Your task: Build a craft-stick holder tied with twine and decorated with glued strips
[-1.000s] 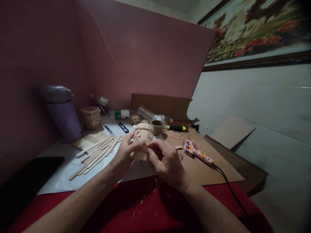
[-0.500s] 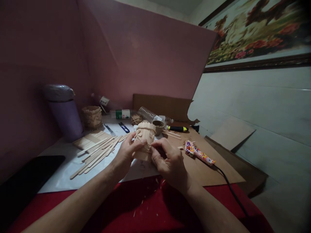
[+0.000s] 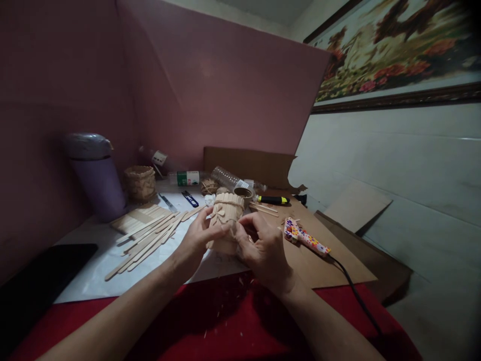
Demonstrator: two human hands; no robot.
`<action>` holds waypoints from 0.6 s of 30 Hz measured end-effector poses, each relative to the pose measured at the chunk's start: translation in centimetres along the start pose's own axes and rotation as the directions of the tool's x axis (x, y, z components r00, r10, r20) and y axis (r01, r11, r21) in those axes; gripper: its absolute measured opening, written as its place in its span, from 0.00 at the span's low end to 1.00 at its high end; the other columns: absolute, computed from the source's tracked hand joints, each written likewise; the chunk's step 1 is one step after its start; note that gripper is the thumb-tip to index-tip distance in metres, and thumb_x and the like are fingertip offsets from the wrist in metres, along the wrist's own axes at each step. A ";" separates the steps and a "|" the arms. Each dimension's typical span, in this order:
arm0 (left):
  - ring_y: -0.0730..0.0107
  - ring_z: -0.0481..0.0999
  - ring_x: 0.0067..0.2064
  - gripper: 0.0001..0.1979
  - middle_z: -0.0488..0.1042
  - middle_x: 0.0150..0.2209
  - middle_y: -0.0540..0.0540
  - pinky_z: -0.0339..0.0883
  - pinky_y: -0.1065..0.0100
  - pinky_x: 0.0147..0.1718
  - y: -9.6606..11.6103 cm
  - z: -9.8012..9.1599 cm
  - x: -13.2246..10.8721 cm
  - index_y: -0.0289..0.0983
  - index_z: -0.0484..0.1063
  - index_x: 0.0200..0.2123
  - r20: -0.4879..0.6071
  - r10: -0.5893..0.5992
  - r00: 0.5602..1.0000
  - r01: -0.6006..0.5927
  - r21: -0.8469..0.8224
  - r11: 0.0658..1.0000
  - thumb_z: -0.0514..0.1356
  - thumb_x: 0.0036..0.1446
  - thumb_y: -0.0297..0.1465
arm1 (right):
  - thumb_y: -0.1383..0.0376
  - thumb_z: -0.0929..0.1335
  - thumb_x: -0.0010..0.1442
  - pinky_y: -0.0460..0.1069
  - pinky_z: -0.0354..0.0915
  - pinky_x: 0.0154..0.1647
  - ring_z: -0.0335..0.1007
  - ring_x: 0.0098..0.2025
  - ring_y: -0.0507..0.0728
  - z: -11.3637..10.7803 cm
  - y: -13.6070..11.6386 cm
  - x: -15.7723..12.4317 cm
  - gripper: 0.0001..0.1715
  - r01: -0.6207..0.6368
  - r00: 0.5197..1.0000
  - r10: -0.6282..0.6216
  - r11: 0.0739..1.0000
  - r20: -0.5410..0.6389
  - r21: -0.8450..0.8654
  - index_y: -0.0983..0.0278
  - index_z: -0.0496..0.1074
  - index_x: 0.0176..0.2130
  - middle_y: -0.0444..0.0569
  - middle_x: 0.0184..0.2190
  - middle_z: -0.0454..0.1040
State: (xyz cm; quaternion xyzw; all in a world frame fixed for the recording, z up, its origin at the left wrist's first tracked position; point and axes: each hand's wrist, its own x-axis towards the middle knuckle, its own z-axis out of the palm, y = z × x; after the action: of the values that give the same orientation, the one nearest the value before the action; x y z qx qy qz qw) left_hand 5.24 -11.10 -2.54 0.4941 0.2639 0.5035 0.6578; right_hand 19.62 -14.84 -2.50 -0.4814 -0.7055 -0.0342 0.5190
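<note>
A small cup of upright wooden sticks [image 3: 227, 210], with twine round its upper part and a petal-like wooden decoration on its side, is held over the near edge of the table. My left hand [image 3: 197, 240] grips it from the left, thumb across the front. At the cup's right side, my right hand [image 3: 263, 248] has thumb and index finger pinched together against the surface. Whatever lies between those fingertips is too small to make out.
Loose craft sticks [image 3: 150, 245] lie on white paper at left, near a purple tumbler [image 3: 98, 180] and a second stick pot [image 3: 140, 183]. A flowered glue gun [image 3: 306, 239] with a black cord rests on cardboard at right. Behind are plastic bottles [image 3: 188, 178], a tape roll [image 3: 243, 193] and cutters [image 3: 274, 200].
The cup has turned and shifted slightly right, with its decoration now facing more to the front. Both hands still hold it. The view has moved a little.
</note>
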 end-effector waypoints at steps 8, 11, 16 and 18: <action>0.59 0.76 0.41 0.31 0.75 0.44 0.39 0.67 0.65 0.36 -0.3 0.1 0.0 0.36 0.63 0.54 -0.007 0.000 1.000 0.000 0.049 0.999 0.66 0.45 0.30 | 0.70 0.64 0.57 0.46 0.59 0.26 0.64 0.27 0.52 0.0 -0.2 0.0 0.05 0.007 1.000 -0.007 0.998 0.009 -0.059 0.64 0.66 0.29 0.46 0.25 0.69; 0.59 0.76 0.40 0.27 0.75 0.44 0.40 0.67 0.67 0.33 0.0 0.2 -0.2 0.37 0.64 0.53 -0.001 -0.015 1.000 0.015 0.032 0.999 0.64 0.48 0.32 | 0.70 0.63 0.57 0.45 0.58 0.25 0.62 0.25 0.51 -0.1 -0.3 -0.1 0.06 0.015 1.000 -0.015 0.997 0.005 -0.074 0.64 0.65 0.28 0.45 0.24 0.68; 0.59 0.76 0.39 0.28 0.75 0.43 0.40 0.67 0.66 0.33 0.2 0.3 -0.2 0.36 0.66 0.52 -0.021 -0.025 0.999 0.025 0.017 1.000 0.65 0.46 0.33 | 0.70 0.63 0.57 0.46 0.58 0.26 0.62 0.25 0.50 -0.1 -0.2 -0.1 0.07 0.028 1.000 -0.026 0.995 0.013 -0.091 0.63 0.65 0.27 0.44 0.24 0.68; 0.59 0.76 0.40 0.29 0.75 0.42 0.40 0.68 0.66 0.35 0.0 0.2 -0.1 0.36 0.66 0.51 -0.031 -0.006 1.000 0.007 0.041 0.999 0.66 0.45 0.32 | 0.70 0.63 0.57 0.46 0.58 0.27 0.62 0.26 0.51 0.0 -0.2 -0.1 0.07 0.031 0.999 -0.029 0.995 0.018 -0.097 0.63 0.65 0.27 0.45 0.25 0.68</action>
State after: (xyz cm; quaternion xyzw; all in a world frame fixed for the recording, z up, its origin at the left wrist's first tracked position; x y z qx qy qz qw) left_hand 5.38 -11.24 -2.47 0.4989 0.2858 0.5035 0.6449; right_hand 19.49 -15.04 -2.46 -0.4957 -0.7144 -0.0726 0.4885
